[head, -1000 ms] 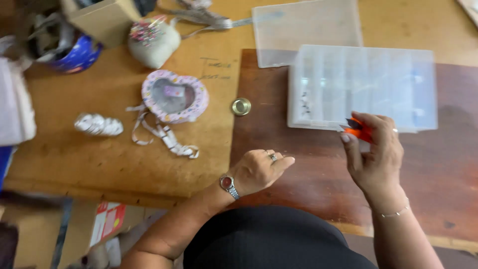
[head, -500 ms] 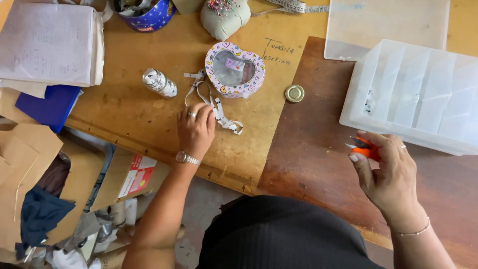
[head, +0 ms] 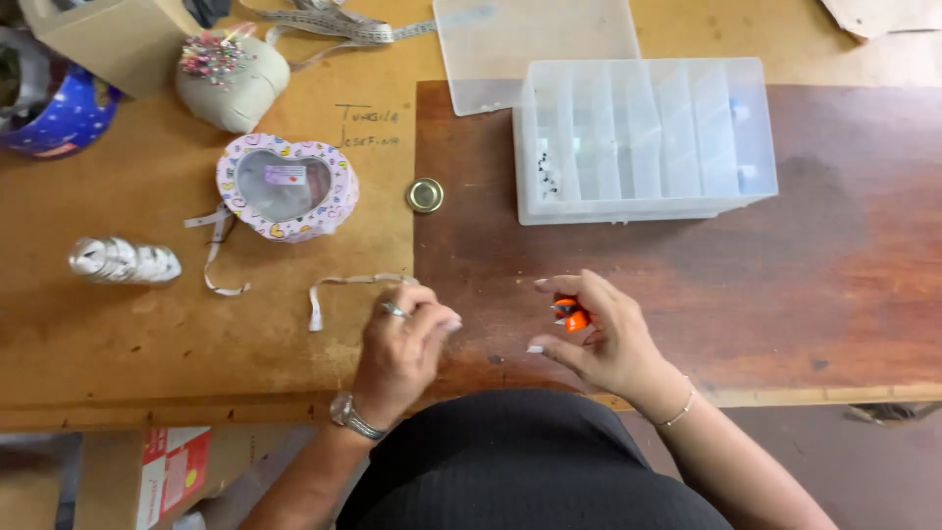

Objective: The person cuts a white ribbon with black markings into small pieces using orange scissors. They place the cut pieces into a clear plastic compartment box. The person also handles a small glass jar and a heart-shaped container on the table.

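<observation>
The left hand (head: pixel 402 348) pinches the near end of a white ribbon strip (head: pixel 343 287), while the right hand (head: pixel 599 339) clasps a small orange piece (head: pixel 572 316); joining them calls for a careful meeting of the hands.

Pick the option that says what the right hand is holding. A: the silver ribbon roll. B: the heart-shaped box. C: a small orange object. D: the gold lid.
C: the right hand pinches a small orange object in its fingers, over the dark brown table, while the heart-shaped box, gold lid and silver ribbon roll lie untouched further left.
</observation>
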